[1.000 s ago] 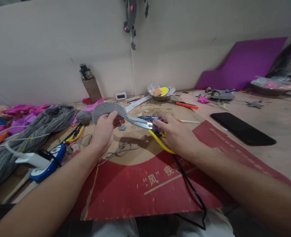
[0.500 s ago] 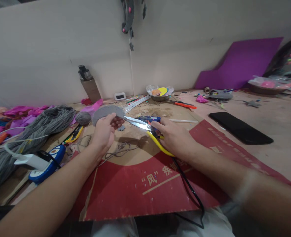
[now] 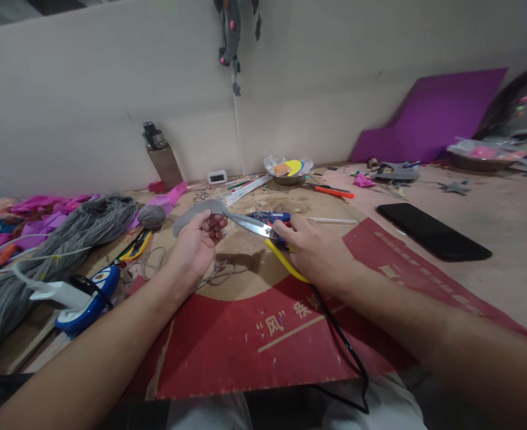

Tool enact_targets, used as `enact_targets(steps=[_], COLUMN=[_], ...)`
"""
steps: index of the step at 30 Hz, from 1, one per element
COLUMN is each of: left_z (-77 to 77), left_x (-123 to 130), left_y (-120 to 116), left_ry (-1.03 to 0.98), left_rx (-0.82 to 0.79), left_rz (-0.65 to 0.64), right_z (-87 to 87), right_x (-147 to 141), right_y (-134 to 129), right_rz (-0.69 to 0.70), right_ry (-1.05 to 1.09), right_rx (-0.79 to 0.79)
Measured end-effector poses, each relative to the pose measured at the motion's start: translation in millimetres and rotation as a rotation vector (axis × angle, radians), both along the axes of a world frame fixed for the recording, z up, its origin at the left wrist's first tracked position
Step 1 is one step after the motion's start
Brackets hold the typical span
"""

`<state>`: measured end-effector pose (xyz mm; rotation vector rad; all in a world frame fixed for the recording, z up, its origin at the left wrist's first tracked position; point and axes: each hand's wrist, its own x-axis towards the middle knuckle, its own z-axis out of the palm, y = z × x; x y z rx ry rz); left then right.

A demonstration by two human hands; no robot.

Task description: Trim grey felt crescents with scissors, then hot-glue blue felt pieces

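Note:
Pinched in my left hand (image 3: 203, 235) is a grey crescent-shaped piece (image 3: 194, 214), perhaps felt, with its curved edge up. My fingers and thumb cover its lower right part. My right hand (image 3: 310, 242) grips yellow-handled scissors (image 3: 253, 226), whose blades point left and look nearly closed. The blade tips reach the right end of the grey piece, beside my left fingertips. Behind the scissors lies a blue tool (image 3: 282, 216), partly hidden. Loose grey yarn (image 3: 225, 272) rests on the cardboard below my hands.
Red-and-tan cardboard (image 3: 227, 346) covers the front of the table. To the left are a grey yarn skein (image 3: 97, 221), a yarn ball (image 3: 152, 217), a yellow cutter (image 3: 138, 246) and a blue-white power strip (image 3: 84, 307). A black phone (image 3: 431, 230) lies right; a black cable (image 3: 341, 334) hangs over the front edge.
The grey piece shows as a narrower crescent than before, tilted in my left hand. My left fingers have shifted slightly. The scissors stay nearly in place, their blades closer together.

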<state>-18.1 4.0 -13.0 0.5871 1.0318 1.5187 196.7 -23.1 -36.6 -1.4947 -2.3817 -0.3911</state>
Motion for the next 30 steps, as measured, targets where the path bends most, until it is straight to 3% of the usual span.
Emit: enact_targets(steps=[8,14,17,21,30], left_z=[-6.4,-9.1,-8.4,-7.1,-0.8], left_x=[-5.5,-11.8,-12.9,-12.6,-16.1], left_y=[2.2,9.7,12.3,11.3,11.7], left_ry=[0.150,0.332,0.427,0.343,0.224], left_rx=[0.200,0.282,0.306,0.284,0.205], left_rz=[0.028,0.100,0.044,-0.086,-0.062], right_z=[-6.2,-4.9,-3.8,-4.9,-5.8], right_x=[1.4,1.8,3.2,5.2,0.6], right_y=[7.2,10.7,11.8,13.1,8.8], right_rz=[0.022,0.012,0.026,0.056,0.111], right_ry=[0.290,0.348,0.380,0.402,0.354], right_rx=[-0.103,-0.167,-0.163,-0.137,-0.100])
